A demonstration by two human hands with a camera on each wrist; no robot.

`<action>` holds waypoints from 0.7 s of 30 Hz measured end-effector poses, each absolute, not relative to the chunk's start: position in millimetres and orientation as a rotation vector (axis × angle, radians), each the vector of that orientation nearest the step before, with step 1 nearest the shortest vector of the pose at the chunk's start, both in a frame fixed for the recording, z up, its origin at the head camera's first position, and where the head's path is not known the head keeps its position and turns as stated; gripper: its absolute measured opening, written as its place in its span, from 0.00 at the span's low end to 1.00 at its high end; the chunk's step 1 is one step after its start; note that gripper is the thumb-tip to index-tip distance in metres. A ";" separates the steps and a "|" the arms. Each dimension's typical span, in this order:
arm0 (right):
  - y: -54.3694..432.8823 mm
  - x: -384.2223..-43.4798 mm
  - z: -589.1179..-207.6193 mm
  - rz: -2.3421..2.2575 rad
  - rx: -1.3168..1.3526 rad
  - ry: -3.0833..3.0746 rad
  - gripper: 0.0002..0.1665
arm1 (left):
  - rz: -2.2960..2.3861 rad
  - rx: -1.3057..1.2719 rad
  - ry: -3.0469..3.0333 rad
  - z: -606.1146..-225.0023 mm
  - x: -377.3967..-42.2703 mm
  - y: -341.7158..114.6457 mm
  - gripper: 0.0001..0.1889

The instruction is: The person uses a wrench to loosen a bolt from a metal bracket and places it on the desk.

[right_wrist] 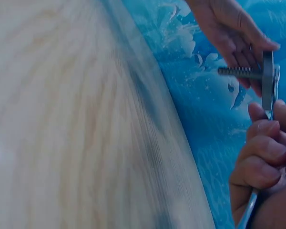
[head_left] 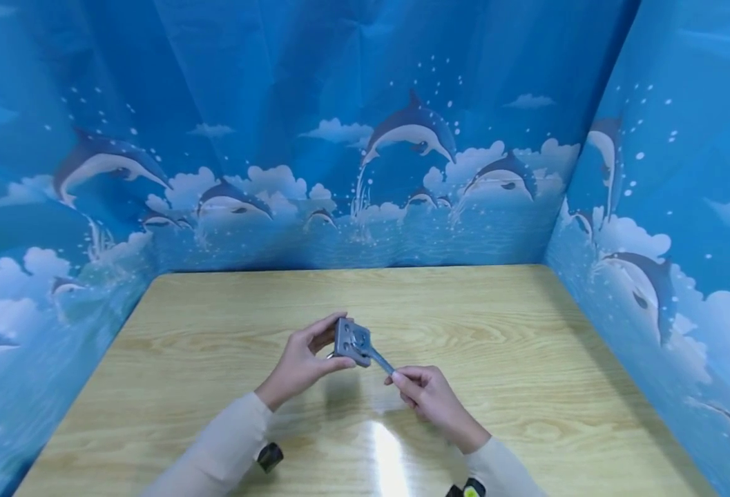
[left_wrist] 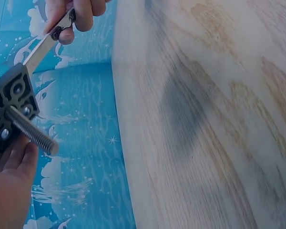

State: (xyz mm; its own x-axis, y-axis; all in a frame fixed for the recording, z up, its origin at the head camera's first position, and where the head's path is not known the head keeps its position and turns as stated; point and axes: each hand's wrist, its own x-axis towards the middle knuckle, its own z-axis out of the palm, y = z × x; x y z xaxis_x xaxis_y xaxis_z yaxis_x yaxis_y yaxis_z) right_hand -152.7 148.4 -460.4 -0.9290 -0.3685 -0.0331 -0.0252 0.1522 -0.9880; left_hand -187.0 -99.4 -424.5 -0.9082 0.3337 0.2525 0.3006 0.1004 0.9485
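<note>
My left hand (head_left: pixel 299 362) grips a square grey metal plate (head_left: pixel 342 342) by its edges, thumb below and fingers above. The plate is held tilted above the table. A threaded bolt (left_wrist: pixel 34 131) sticks out from its back, beside several recessed holes in the left wrist view. Against the plate's front lies the head of a metal wrench (head_left: pixel 382 360), around the bolt's end as far as I can see. My right hand (head_left: pixel 433 397) pinches the wrench handle near its far end. In the right wrist view, the plate (right_wrist: pixel 267 81) appears edge-on and curled fingers (right_wrist: pixel 260 169) surround the handle.
A light wood-grain table (head_left: pixel 215 310) lies beneath both hands, with a bright reflection near its front. Blue curtains (head_left: pixel 315 69) printed with dolphins and clouds enclose the back and sides. Dark wrist devices (head_left: pixel 270 457) sit at the sleeves.
</note>
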 end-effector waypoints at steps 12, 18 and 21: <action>177.1 -198.2 -449.7 -1.540 -0.776 2.193 0.18 | 1.918 0.705 2.158 -418.7 -183.3 -107.2 0.43; 185.6 -223.2 -439.6 -1.389 -0.887 2.165 0.16 | 1.890 0.743 2.103 -416.7 -181.5 -105.9 0.43; 186.1 -236.7 -432.1 -1.295 -0.934 2.157 0.16 | 1.865 0.759 2.079 -416.5 -180.9 -105.5 0.42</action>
